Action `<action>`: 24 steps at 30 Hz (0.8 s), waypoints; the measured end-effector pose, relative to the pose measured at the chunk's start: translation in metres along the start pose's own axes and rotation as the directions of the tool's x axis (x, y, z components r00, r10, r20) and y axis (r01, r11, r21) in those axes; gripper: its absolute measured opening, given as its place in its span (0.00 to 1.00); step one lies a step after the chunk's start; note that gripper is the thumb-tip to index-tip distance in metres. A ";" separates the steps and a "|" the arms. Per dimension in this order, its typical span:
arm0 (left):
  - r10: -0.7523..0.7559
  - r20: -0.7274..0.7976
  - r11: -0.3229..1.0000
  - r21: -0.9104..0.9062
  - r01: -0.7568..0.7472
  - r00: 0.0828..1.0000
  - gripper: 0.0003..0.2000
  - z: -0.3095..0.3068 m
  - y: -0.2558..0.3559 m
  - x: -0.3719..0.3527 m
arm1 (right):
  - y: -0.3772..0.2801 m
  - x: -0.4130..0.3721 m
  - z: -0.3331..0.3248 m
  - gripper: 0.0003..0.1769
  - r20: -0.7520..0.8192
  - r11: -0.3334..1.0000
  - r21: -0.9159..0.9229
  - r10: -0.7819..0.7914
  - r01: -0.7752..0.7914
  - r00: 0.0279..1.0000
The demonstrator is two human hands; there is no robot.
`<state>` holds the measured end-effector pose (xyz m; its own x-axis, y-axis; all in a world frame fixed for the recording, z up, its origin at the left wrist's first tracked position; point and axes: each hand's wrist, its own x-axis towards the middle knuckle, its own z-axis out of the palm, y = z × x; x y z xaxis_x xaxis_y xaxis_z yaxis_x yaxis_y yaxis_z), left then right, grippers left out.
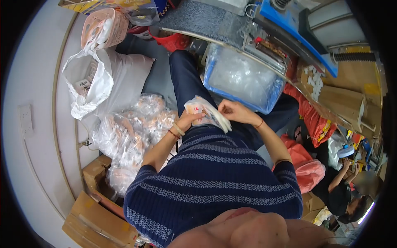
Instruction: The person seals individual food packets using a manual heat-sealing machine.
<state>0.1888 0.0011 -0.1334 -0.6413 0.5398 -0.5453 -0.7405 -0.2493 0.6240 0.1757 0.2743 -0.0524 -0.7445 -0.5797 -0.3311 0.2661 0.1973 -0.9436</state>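
My left hand [192,119] is closed on a stack of printed plastic bags [204,108] over my lap, its thumb lying on top. The bags are clear and white with red and orange print, and their pale edges fan out to the right. My right hand [234,111] is beside the stack's right edge with its fingers curled in a pinch. Whatever lies between those fingertips is too small to make out.
Clear bundled packs [132,136] pile up on my left, beside an open white sack [118,76] and a pink basket [105,29]. Ahead are a blue-rimmed bin [244,78] and a blue machine [297,37]. Another person [341,194] sits at far right.
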 end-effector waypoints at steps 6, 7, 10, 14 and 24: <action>0.237 -0.116 0.957 -0.141 -0.252 0.965 0.26 0.001 0.072 0.004 | -0.070 -0.038 -0.042 0.13 -0.621 0.449 0.583 -0.292 0.677 0.728; 0.364 -0.078 0.916 -0.149 -0.372 0.928 0.25 0.023 0.118 0.005 | -0.092 -0.054 -0.050 0.15 -0.698 0.378 0.518 -0.331 0.767 0.634; 0.568 0.049 0.821 0.024 -0.570 0.821 0.24 0.012 0.211 0.053 | -0.104 -0.072 -0.063 0.16 -0.773 0.387 0.390 -0.356 0.836 0.525; 0.668 0.108 0.693 0.271 -0.668 0.736 0.22 0.048 0.314 0.129 | -0.092 -0.061 -0.050 0.14 -0.736 0.613 0.368 -0.268 0.699 0.622; 0.864 0.172 -0.056 0.966 -0.251 0.472 0.60 0.066 0.325 0.243 | -0.047 -0.057 -0.039 0.07 -0.753 0.884 0.274 -0.049 0.380 0.656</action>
<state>-0.1948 0.1047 -0.0257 -0.9084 0.1779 0.3784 0.3963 0.6553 0.6430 0.1818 0.3289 0.0104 -0.9625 0.2057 -0.1770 0.1199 -0.2625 -0.9575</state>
